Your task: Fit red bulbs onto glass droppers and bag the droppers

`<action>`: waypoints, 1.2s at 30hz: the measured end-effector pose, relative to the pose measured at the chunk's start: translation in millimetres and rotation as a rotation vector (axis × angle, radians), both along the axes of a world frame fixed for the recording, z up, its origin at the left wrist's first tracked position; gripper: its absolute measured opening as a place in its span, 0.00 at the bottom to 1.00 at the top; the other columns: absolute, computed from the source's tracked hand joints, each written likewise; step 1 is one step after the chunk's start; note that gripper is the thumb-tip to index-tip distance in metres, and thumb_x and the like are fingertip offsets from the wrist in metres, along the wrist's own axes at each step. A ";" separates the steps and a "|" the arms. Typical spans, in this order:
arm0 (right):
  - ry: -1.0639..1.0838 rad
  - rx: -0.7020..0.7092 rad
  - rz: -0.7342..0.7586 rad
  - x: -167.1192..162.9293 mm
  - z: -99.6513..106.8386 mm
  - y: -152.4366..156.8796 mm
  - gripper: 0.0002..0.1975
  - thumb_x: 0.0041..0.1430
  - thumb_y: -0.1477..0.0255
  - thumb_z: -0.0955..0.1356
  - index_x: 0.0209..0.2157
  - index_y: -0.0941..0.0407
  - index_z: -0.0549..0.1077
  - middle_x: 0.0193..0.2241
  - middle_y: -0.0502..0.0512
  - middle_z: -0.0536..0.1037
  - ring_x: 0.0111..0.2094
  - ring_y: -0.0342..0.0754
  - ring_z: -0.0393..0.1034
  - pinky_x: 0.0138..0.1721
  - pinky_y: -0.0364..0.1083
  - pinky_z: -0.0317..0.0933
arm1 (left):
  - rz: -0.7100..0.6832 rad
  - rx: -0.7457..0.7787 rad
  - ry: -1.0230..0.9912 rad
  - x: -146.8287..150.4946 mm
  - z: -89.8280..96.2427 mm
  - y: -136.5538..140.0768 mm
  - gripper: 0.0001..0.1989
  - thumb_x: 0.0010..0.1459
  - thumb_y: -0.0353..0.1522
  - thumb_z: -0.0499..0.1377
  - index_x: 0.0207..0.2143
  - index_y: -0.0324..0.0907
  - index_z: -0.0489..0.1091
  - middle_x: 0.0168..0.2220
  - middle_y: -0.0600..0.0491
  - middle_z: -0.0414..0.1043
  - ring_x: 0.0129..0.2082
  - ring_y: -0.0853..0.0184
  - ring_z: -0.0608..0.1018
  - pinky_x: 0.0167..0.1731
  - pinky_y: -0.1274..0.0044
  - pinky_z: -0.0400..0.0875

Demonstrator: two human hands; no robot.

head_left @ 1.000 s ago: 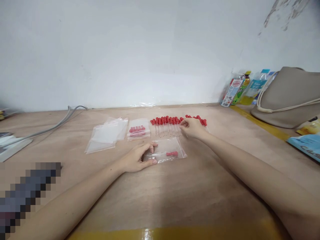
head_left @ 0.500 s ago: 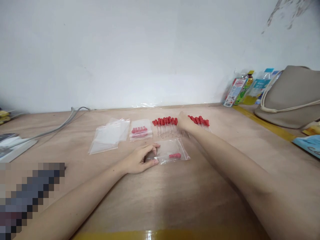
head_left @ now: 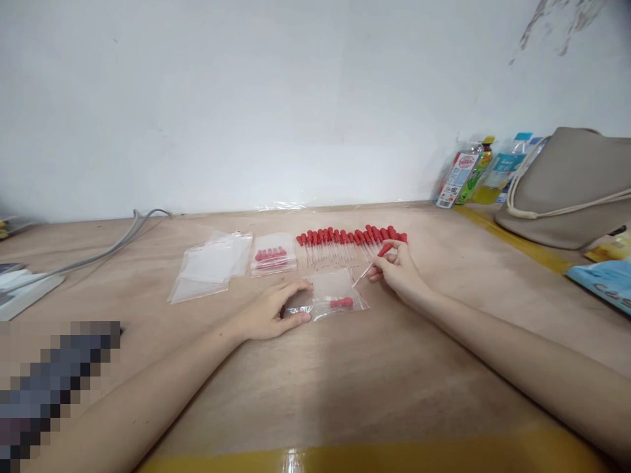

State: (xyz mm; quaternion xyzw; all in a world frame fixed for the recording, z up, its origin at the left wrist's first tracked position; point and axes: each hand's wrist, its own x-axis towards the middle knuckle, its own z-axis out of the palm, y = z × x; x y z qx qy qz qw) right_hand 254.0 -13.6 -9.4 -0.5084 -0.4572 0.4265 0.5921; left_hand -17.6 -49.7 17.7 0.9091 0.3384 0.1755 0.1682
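Note:
A clear zip bag [head_left: 320, 292] lies flat on the table with one red-bulbed dropper [head_left: 341, 302] inside. My left hand [head_left: 271, 312] grips the bag's left end, thumb on the near side and fingers on the far side. In my right hand [head_left: 397, 266] is another dropper [head_left: 383, 249], pinched near its red bulb, its thin clear tube slanting down left towards the bag's right end. Behind the bag, a row of droppers [head_left: 335, 236] lies side by side, bulbs towards the wall; my right hand covers part of the row's right end.
Filled bags with red bulbs [head_left: 273, 255] are stacked left of the row, and flat bags [head_left: 207, 266] lie further left. A grey cable [head_left: 98, 258] crosses the left side. Bottles [head_left: 500, 171], a carton [head_left: 458, 177] and a grey bag [head_left: 566, 187] stand at right.
My right hand has come back from the dropper row towards the bag and now holds a dropper. My left hand stays on the bag. The view has shifted slightly.

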 end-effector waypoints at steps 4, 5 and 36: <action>0.062 -0.009 -0.009 0.3 -0.6 -4.7 0.20 0.44 0.72 0.66 0.38 0.52 0.53 0.19 0.41 0.67 0.19 0.42 0.69 0.22 0.43 0.67 | 0.007 -0.008 0.006 -1.5 -1.6 0.5 0.23 0.56 0.40 0.54 0.54 0.45 0.56 0.53 0.48 0.63 0.52 0.61 0.66 0.52 0.66 0.62; 0.054 0.008 -0.025 1.8 -0.9 -5.0 0.21 0.43 0.72 0.66 0.38 0.52 0.53 0.19 0.40 0.67 0.19 0.41 0.68 0.21 0.42 0.66 | 0.004 -0.006 0.004 -1.7 -1.9 0.8 0.23 0.56 0.40 0.54 0.54 0.45 0.56 0.53 0.48 0.63 0.52 0.61 0.66 0.52 0.66 0.62; 0.283 -0.161 0.172 -9.2 9.4 -28.8 0.09 0.50 0.76 0.64 0.30 0.54 0.57 0.23 0.46 0.70 0.25 0.41 0.71 0.32 0.43 0.68 | 0.020 -0.001 0.028 -0.7 -1.7 1.5 0.25 0.56 0.41 0.54 0.55 0.45 0.54 0.54 0.48 0.62 0.52 0.60 0.66 0.51 0.66 0.62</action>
